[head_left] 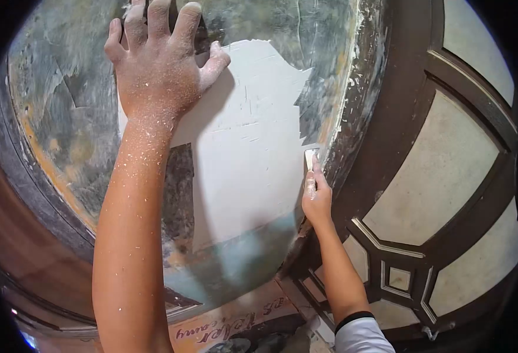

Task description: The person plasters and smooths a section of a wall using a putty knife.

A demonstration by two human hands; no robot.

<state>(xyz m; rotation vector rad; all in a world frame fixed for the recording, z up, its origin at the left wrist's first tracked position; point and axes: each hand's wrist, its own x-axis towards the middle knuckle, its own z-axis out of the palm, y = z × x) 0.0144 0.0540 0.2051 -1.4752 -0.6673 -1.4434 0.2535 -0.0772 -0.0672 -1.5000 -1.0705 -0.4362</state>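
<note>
My left hand (159, 62) is pressed flat, fingers spread, against a curved painted wall panel, at the upper left edge of a white scraped patch (241, 153). The hand and forearm are dusted with white flakes. My right hand (316, 200) grips a small putty scraper (310, 157), its blade touching the right edge of the white patch where dark green-grey paint (323, 100) remains.
Old mottled paint (59, 117) covers the left of the panel, with an orange border. A dark wooden frame (406, 117) and pale panelled sections (441, 170) lie to the right. Painted lettering (235, 323) runs below the panel.
</note>
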